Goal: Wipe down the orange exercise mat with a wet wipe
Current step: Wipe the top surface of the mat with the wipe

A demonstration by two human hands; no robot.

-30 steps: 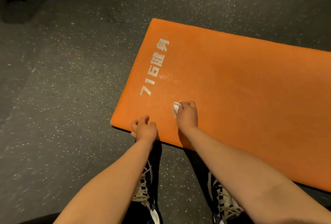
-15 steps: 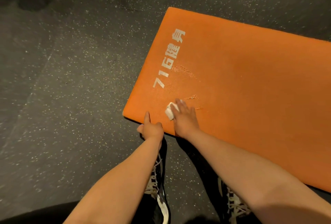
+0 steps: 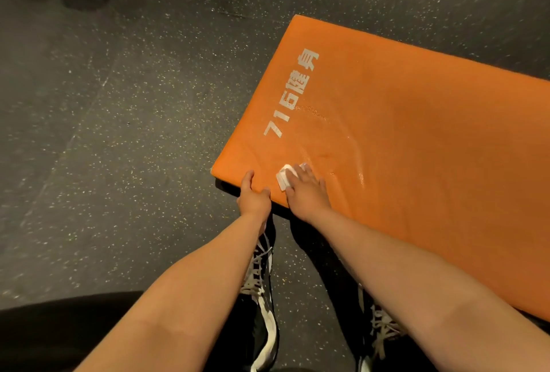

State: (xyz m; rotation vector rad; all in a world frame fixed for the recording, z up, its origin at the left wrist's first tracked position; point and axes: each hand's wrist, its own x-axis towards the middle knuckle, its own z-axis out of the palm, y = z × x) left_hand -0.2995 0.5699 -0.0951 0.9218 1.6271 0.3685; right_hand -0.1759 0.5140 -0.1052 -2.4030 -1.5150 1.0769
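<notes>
Right hand flat, fingers straight and together, pressing wet wipe onto orange mat at its near-left corner. Wipe is half hidden. Left hand on near edge, one finger straight, rest hidden, grip unclear. Mat cut off right.

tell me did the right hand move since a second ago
Yes: right hand and wipe slid toward the near edge of the mat, away from the white print.

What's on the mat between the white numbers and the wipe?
Nothing sits there. In the head view, only bare orange mat stretches from the white numbers to the wet wipe under the right hand.
</notes>
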